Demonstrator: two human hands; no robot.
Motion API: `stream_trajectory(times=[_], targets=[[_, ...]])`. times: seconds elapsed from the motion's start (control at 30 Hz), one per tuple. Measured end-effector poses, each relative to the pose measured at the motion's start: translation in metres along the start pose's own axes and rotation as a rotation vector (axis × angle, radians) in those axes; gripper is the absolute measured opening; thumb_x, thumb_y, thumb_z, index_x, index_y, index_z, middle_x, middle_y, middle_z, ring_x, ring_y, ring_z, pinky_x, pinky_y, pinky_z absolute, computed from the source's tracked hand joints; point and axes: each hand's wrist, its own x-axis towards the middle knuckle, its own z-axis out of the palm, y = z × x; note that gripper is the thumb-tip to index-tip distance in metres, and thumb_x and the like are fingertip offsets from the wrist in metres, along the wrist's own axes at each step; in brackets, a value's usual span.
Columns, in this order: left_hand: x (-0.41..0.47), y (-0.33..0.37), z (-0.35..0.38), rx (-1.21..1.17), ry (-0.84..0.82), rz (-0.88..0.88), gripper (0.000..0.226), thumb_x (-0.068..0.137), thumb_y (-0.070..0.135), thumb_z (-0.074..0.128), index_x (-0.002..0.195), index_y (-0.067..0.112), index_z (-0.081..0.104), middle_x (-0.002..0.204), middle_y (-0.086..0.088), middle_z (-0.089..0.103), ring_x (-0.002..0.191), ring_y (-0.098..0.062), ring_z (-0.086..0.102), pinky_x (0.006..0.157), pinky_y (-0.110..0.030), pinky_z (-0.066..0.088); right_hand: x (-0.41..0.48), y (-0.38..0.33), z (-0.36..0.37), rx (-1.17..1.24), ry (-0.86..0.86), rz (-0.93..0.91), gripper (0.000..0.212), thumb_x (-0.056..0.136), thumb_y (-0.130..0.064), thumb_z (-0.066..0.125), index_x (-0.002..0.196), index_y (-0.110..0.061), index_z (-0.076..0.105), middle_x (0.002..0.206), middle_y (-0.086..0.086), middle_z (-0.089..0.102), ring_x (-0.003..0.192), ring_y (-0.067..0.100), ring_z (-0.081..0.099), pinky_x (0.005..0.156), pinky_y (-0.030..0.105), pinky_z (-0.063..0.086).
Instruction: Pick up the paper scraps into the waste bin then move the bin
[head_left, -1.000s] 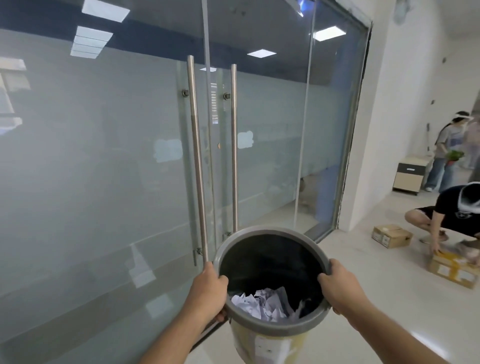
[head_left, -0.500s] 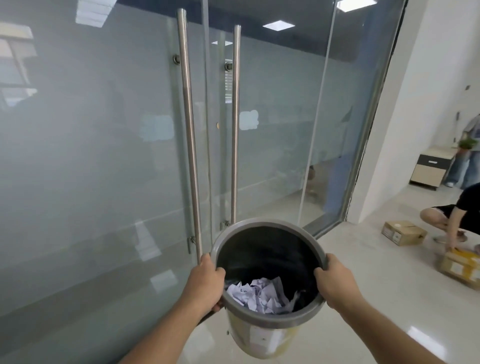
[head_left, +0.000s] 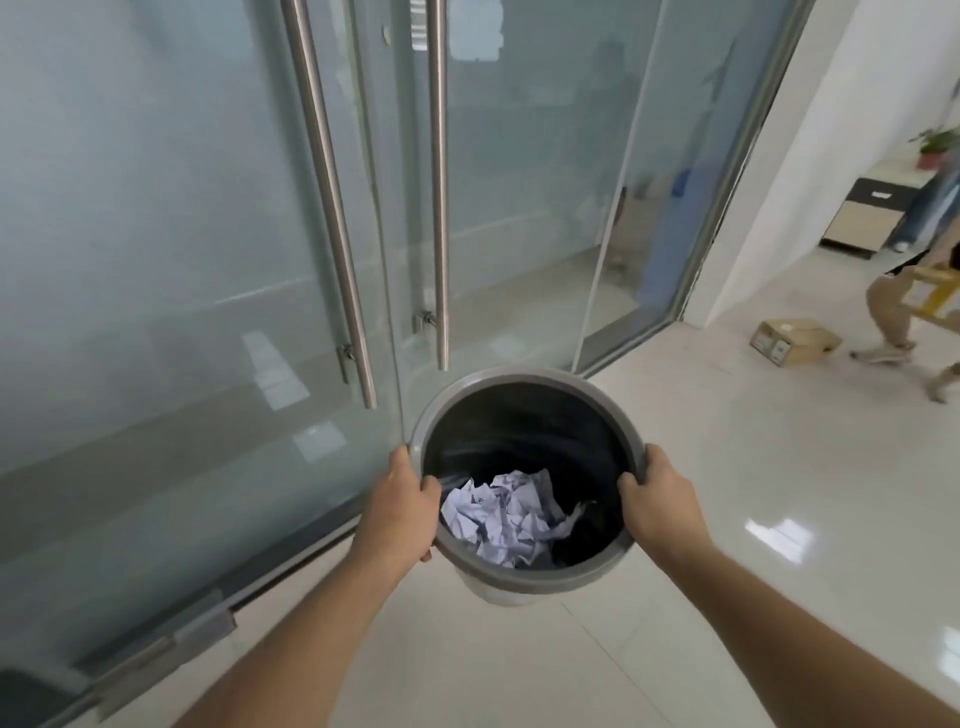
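A round waste bin (head_left: 524, 375) with a grey rim and a black liner hangs in front of me above the pale floor. Crumpled white paper scraps (head_left: 506, 517) lie at its bottom. My left hand (head_left: 402, 512) grips the rim on the left side, thumb over the edge. My right hand (head_left: 660, 506) grips the rim on the right side the same way. The bin's outer wall is mostly hidden below the rim.
Frosted glass doors with two long steel handles (head_left: 439, 182) stand directly ahead and to the left. At the right, a cardboard box (head_left: 795, 340) lies on the glossy floor, a person (head_left: 906, 312) moves beside it, and a low cabinet (head_left: 872, 215) stands behind.
The bin has come down and closer to the glass doors, and my view has tilted down. The crouching person at the right has stood up and is stepping away.
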Motion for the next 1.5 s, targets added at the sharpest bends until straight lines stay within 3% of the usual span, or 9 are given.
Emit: stream_trajectory(times=[0.17, 0.4, 0.5, 0.73, 0.93, 1.07, 1.27, 1.33, 1.5], targets=[[0.009, -0.098, 0.083, 0.036, -0.038, -0.045, 0.018, 0.098, 0.022, 0.044, 0.114, 0.015, 0.044, 0.091, -0.015, 0.067, 0.048, -0.025, 0.059, 0.029, -0.023, 0.042, -0.003, 0.094, 0.095, -0.013, -0.024, 0.055, 0.025, 0.087, -0.018, 0.044, 0.112, -0.016, 0.048, 0.090, 0.010, 0.057, 0.078, 0.032, 0.053, 0.074, 0.038, 0.047], [0.006, -0.276, 0.216, 0.069, -0.089, -0.126, 0.022, 0.098, 0.021, 0.044, 0.120, 0.017, 0.045, 0.084, -0.007, 0.062, 0.054, -0.022, 0.059, 0.032, -0.023, 0.043, -0.030, 0.251, 0.253, -0.068, -0.091, 0.118, 0.022, 0.089, -0.019, 0.043, 0.111, -0.015, 0.046, 0.083, 0.007, 0.051, 0.067, 0.029, 0.045, 0.066, 0.033, 0.038], [0.007, -0.351, 0.275, 0.059, -0.131, -0.177, 0.025, 0.097, 0.020, 0.044, 0.122, 0.019, 0.045, 0.093, -0.011, 0.065, 0.064, -0.027, 0.063, 0.034, -0.026, 0.047, -0.043, 0.320, 0.324, -0.069, -0.126, 0.161, 0.020, 0.090, -0.020, 0.043, 0.109, -0.016, 0.045, 0.080, 0.006, 0.053, 0.062, 0.024, 0.046, 0.061, 0.032, 0.038], [0.024, -0.476, 0.377, 0.060, -0.157, -0.176, 0.029, 0.098, 0.020, 0.045, 0.127, 0.022, 0.044, 0.081, -0.004, 0.063, 0.054, -0.026, 0.063, 0.031, -0.026, 0.046, -0.055, 0.436, 0.444, -0.066, -0.143, 0.198, 0.023, 0.091, -0.021, 0.041, 0.113, -0.018, 0.044, 0.067, -0.011, 0.047, 0.057, 0.004, 0.047, 0.043, 0.021, 0.032], [0.028, -0.524, 0.412, 0.036, -0.161, -0.168, 0.035, 0.097, 0.018, 0.044, 0.132, 0.020, 0.043, 0.080, -0.010, 0.066, 0.051, -0.030, 0.065, 0.033, -0.029, 0.049, -0.058, 0.473, 0.485, -0.055, -0.158, 0.193, 0.021, 0.091, -0.022, 0.043, 0.112, -0.020, 0.044, 0.071, -0.002, 0.051, 0.057, 0.005, 0.046, 0.051, 0.030, 0.037], [0.026, -0.534, 0.421, 0.053, -0.164, -0.167, 0.033, 0.097, 0.020, 0.044, 0.131, 0.019, 0.043, 0.079, -0.010, 0.066, 0.053, -0.030, 0.065, 0.038, -0.034, 0.053, -0.060, 0.482, 0.493, -0.048, -0.170, 0.200, 0.022, 0.090, -0.021, 0.042, 0.112, -0.020, 0.044, 0.079, 0.004, 0.056, 0.061, 0.019, 0.050, 0.061, 0.033, 0.041], [0.024, -0.539, 0.429, 0.076, -0.160, -0.160, 0.027, 0.099, 0.023, 0.045, 0.125, 0.020, 0.044, 0.078, -0.008, 0.066, 0.050, -0.027, 0.062, 0.047, -0.043, 0.058, -0.060, 0.492, 0.503, -0.058, -0.188, 0.217, 0.024, 0.091, -0.021, 0.042, 0.115, -0.019, 0.043, 0.079, 0.003, 0.055, 0.064, 0.022, 0.050, 0.064, 0.033, 0.041], [0.024, -0.541, 0.432, 0.097, -0.175, -0.152, 0.028, 0.099, 0.024, 0.045, 0.126, 0.019, 0.042, 0.079, -0.008, 0.065, 0.055, -0.030, 0.064, 0.056, -0.050, 0.060, -0.060, 0.495, 0.506, -0.064, -0.196, 0.218, 0.025, 0.092, -0.021, 0.041, 0.117, -0.019, 0.042, 0.081, 0.004, 0.055, 0.067, 0.025, 0.051, 0.064, 0.034, 0.042], [0.022, -0.550, 0.437, 0.106, -0.174, -0.132, 0.036, 0.100, 0.024, 0.043, 0.134, 0.015, 0.035, 0.081, -0.013, 0.067, 0.060, -0.033, 0.065, 0.059, -0.053, 0.060, -0.062, 0.498, 0.512, -0.056, -0.185, 0.215, 0.026, 0.092, -0.020, 0.039, 0.117, -0.021, 0.038, 0.076, 0.005, 0.056, 0.064, 0.024, 0.053, 0.060, 0.035, 0.043]])
